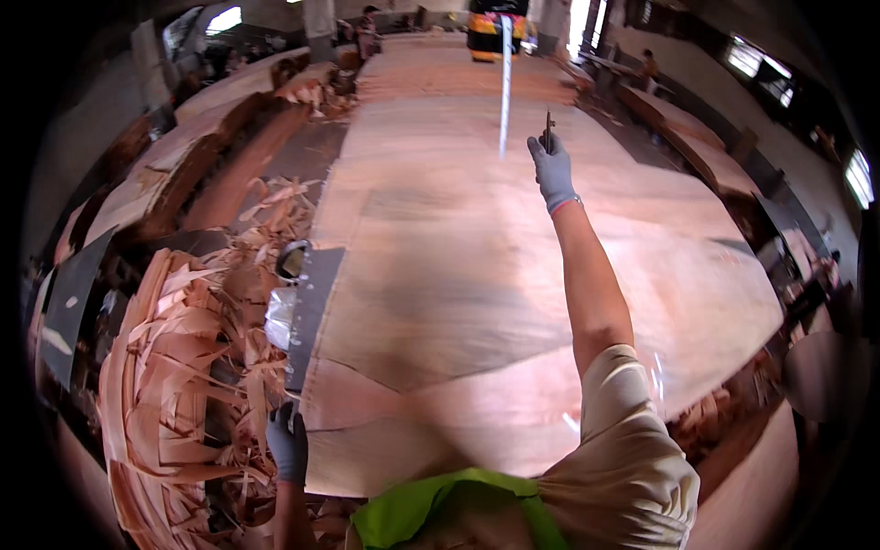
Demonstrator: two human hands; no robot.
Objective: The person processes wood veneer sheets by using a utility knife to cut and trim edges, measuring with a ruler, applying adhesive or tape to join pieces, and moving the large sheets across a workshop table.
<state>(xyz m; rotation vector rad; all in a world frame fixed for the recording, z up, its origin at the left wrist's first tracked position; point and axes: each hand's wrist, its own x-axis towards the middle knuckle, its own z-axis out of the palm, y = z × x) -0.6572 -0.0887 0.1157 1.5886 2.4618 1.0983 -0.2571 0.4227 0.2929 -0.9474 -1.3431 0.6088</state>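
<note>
Wood sheet [440, 302]: largest item, pale pink-tan, spread flat in front of the person. Its left border runs just beside the left hand [289, 447]; its far part lies under the outstretched right hand [554, 176]. Darker seam lines cross its near part.

Pile of wood scraps [170, 367]: curled strips, left of the sheet, near the left hand.

Grey board [316, 298]: narrow, along the sheet's left border, ahead of the left hand.

White strip [505, 87]: long and narrow, left of and beyond the right hand. Cannot tell whether it hangs or lies.

Hands: both in grey gloves. Right arm reaches far forward; fingers closed around a small tool, thumb to the left. Contact between this hand and the sheet cannot be judged. Left hand low, at the near left corner, fingers pointing forward and partly bent; how far open, and whether it grips anything, cannot be told.

Plastic bag [280, 317]: shiny, crumpled, beside the grey board, ahead of the left hand.

Small tool [549, 131]: dark, slender, projecting upward from the right hand, well apart from the left.
</note>
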